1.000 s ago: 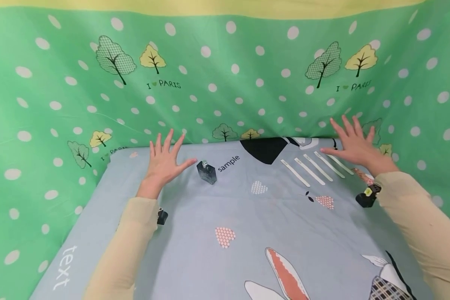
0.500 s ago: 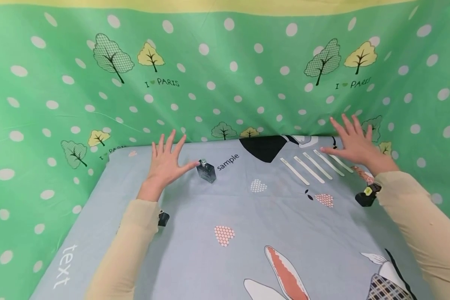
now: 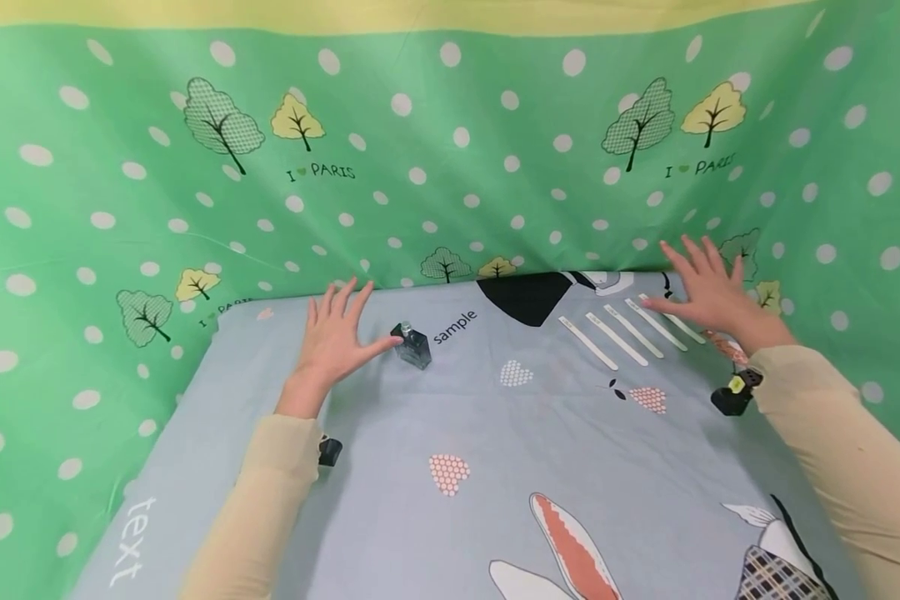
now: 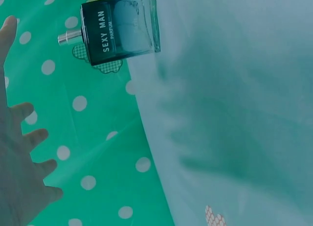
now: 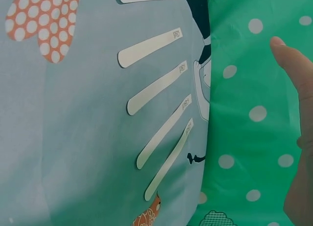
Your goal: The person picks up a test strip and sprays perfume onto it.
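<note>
My left hand (image 3: pixel 333 340) hovers over the back left of the bed-like surface, fingers spread and holding nothing. Its thumb overlaps a dark glass perfume bottle (image 3: pixel 414 347) in the head view. In the left wrist view the perfume bottle (image 4: pixel 120 30) shows a silver spray nozzle and the words "SEXY MAN PARFUM". My right hand (image 3: pixel 716 292), also spread and holding nothing, is above the back right. Near its thumb several white paper test strips (image 3: pixel 617 338) lie in a slanted row. The right wrist view shows the strips (image 5: pixel 156 88) fanned out, with small print on one end.
A grey-blue printed cloth (image 3: pixel 375 517) covers the surface. Behind it hangs a green polka-dot cloth (image 3: pixel 495 108) with printed trees, meeting the surface's back edge. Small black devices sit under both wrists, such as the right one (image 3: pixel 733 396).
My left hand has lowered slightly and shifted right, so its thumb now overlaps the perfume bottle's upper part. My right hand stays nearly in place. The bottle and strips have not moved.
</note>
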Motion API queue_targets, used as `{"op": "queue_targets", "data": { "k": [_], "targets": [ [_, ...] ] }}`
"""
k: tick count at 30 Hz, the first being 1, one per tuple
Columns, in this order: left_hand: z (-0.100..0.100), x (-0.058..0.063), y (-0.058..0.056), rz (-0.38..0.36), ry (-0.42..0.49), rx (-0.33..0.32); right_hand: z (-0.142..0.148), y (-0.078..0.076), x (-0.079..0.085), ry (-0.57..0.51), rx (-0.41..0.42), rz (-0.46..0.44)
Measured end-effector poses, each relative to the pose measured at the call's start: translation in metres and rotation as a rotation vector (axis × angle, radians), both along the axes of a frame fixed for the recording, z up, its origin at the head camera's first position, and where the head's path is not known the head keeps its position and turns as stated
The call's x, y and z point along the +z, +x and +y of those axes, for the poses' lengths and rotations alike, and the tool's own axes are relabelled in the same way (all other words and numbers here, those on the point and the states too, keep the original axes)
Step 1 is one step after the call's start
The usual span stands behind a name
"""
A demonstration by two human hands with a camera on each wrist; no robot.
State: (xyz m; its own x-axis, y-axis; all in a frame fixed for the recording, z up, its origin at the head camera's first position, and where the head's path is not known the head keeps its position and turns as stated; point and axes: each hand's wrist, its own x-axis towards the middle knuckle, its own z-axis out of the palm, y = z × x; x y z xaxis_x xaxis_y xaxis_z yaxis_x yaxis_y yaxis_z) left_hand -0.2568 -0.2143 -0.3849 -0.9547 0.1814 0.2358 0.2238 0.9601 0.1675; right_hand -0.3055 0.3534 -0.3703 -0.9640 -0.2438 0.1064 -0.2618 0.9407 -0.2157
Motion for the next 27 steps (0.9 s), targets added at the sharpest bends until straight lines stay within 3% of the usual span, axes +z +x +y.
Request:
{"op": "queue_targets", "data": {
  "k": [14, 27],
  "targets": [
    [0.004, -0.006, 0.003, 0.010, 0.019, -0.034, 0.003, 0.000, -0.001, 0.020, -0.002, -0.024],
    [0.008, -0.015, 0.008, -0.032, 0.087, -0.043, 0.000, -0.001, -0.003, 0.047, -0.010, -0.030]
  ]
}}
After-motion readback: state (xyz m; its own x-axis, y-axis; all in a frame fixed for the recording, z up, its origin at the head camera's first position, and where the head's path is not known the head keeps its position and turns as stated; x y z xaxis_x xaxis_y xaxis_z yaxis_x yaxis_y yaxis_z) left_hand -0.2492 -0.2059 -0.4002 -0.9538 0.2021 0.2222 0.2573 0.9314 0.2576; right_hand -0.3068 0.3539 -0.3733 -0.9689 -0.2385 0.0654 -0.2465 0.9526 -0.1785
